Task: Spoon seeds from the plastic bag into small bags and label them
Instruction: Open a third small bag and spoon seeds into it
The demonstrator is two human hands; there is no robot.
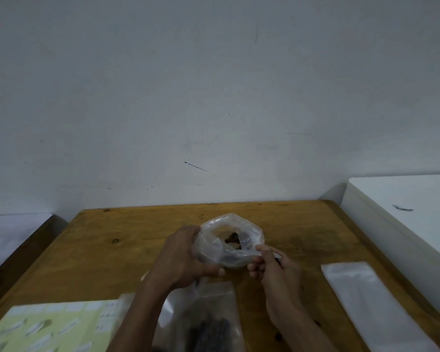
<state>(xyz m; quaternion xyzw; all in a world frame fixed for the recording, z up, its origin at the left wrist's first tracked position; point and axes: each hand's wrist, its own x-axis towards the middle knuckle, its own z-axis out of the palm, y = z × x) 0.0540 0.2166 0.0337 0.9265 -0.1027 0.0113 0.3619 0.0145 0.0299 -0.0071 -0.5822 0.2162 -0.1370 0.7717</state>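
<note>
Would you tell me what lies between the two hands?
In the head view, the plastic bag of seeds, held by left hand and right hand.

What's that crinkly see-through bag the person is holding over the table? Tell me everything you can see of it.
The crumpled clear plastic bag is thin, glossy and wrinkled, its rim rolled down into a wide round opening. Small dark brown seeds show inside. It is held over the middle of the brown wooden table, mouth facing up. The left hand grips its left side; the right hand pinches its near right edge.

Seeds in plastic bag, small bags right.
</note>
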